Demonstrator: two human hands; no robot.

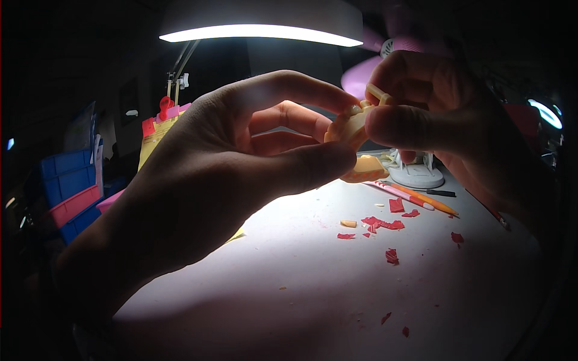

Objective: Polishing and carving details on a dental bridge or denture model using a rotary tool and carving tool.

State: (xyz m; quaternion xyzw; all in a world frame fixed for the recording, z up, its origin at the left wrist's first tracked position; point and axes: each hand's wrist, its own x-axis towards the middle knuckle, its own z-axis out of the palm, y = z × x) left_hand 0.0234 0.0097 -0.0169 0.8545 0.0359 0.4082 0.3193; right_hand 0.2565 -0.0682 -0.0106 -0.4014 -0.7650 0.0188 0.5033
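My left hand [241, 144] is closed, thumb and fingertips gripping a cream-coloured moulded piece [355, 124] up under the lamp. Its exact kind I cannot tell. From the right, my right hand [421, 108] pinches a small cream peg-like part [378, 94] at the top of that piece, fingertips almost meeting those of my left hand. Whether the peg is joined to the piece is hidden by the fingers. A tan piece with a scalloped edge [366, 169] shows just below the fingertips; I cannot tell if it is held or lies behind.
A lit lamp [259, 33] hangs above, with a pink-bladed fan [361, 75] behind. On the white table [289, 253] are red scraps [385, 224], a tan bit [348, 223], pens [421, 197] and a white round stand [416, 176]. Blue and pink bins [69, 177] stand left.
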